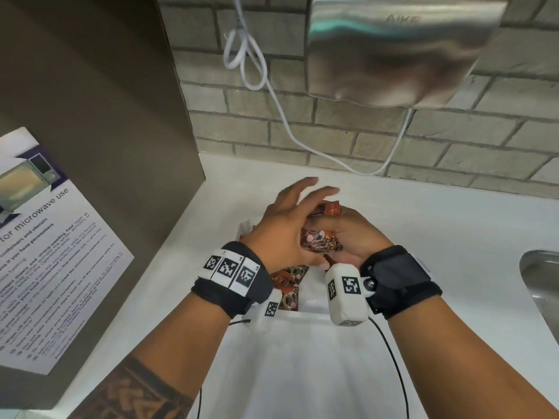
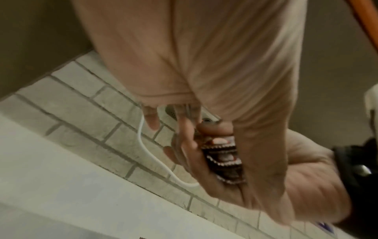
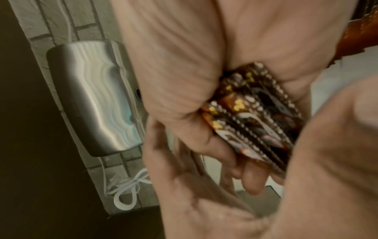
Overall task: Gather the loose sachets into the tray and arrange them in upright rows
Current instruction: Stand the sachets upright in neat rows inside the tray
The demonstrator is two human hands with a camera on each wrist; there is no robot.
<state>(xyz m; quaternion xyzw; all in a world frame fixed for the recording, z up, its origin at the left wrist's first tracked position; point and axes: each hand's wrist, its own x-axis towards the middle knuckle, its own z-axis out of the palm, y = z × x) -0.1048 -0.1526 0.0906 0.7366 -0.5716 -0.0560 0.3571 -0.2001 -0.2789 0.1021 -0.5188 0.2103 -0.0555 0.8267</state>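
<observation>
Over the white tray (image 1: 305,315) on the worktop, my right hand (image 1: 348,237) grips a stack of brown patterned sachets (image 1: 320,241), fingers curled round it. The stack's serrated edges show in the right wrist view (image 3: 255,116) and in the left wrist view (image 2: 224,159). My left hand (image 1: 290,219) lies against the stack's left side. Its fingers (image 1: 311,189) stretch out straight and spread beyond the stack. More of the same sachets (image 1: 287,282) lie in the tray under my left wrist. The far part of the tray is hidden by both hands.
A steel hand dryer (image 1: 393,46) hangs on the brick wall above, its white cable (image 1: 251,55) looping down to the worktop. A steel sink (image 1: 541,285) is at the right edge. A brown panel with a microwave notice (image 1: 39,252) stands at the left.
</observation>
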